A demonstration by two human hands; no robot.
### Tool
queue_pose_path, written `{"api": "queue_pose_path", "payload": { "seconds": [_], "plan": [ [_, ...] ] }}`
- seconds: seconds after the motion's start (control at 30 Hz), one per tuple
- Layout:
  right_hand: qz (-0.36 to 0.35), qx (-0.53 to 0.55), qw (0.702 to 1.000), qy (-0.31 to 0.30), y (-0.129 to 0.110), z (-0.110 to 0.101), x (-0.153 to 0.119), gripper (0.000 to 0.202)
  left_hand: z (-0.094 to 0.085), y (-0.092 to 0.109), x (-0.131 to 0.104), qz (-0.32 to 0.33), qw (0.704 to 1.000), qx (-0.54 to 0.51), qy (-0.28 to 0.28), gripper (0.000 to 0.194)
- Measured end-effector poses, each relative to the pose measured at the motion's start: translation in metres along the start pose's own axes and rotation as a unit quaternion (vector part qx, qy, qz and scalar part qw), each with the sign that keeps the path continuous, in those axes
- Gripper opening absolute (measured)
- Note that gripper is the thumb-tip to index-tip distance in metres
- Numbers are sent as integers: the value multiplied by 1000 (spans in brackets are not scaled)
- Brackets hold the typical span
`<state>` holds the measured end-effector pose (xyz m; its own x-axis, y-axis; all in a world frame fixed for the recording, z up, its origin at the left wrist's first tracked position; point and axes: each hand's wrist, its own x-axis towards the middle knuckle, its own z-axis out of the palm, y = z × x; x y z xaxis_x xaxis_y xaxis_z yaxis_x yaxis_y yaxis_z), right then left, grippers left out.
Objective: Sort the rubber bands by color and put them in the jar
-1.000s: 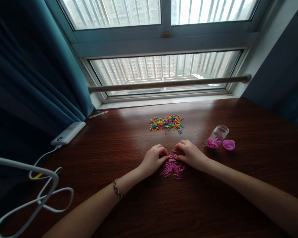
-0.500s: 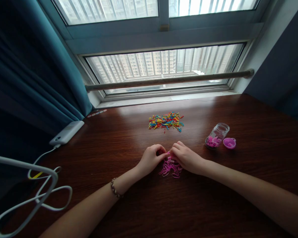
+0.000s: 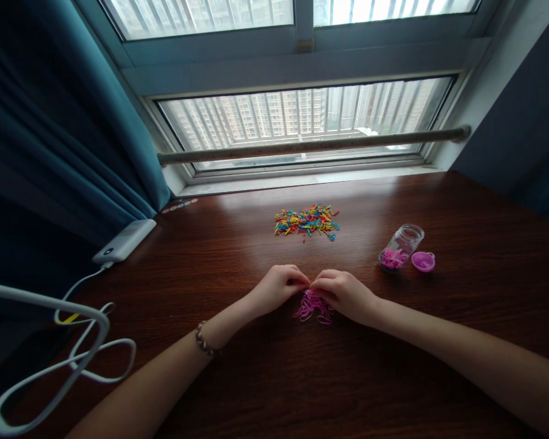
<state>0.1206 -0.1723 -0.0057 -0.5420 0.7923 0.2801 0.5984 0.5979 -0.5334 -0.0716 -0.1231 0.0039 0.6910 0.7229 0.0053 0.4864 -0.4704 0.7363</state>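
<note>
A blue curtain (image 3: 73,103) hangs by a white box (image 3: 125,239). Below the window (image 3: 302,116), the left hand (image 3: 278,286) and right hand (image 3: 348,296) meet at the fingertips, by pink loops (image 3: 313,311) on the shiny brown table (image 3: 256,384); whether they pinch any is hidden. A clear jar (image 3: 401,244) sits farther right.
</note>
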Motion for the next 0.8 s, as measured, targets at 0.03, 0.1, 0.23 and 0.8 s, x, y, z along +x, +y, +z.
{"api": "queue_pose_path", "payload": {
  "seconds": [0.03,0.1,0.23,0.8],
  "plan": [
    [-4,-10,1000,-7,-2,-1,0,19,-3,0,0,-7,1000,2,-5,17],
    [-6,-33,999,-25,-7,-3,-1,22,-8,2,-2,-20,1000,7,-16,17],
    [3,-80,996,-46,-17,-5,-3,21,-11,5,-5,-27,998,-1,-51,18],
    [91,74,989,89,-8,6,-2,16,-9,8,-3,-9,999,25,-41,27]
  ]
}}
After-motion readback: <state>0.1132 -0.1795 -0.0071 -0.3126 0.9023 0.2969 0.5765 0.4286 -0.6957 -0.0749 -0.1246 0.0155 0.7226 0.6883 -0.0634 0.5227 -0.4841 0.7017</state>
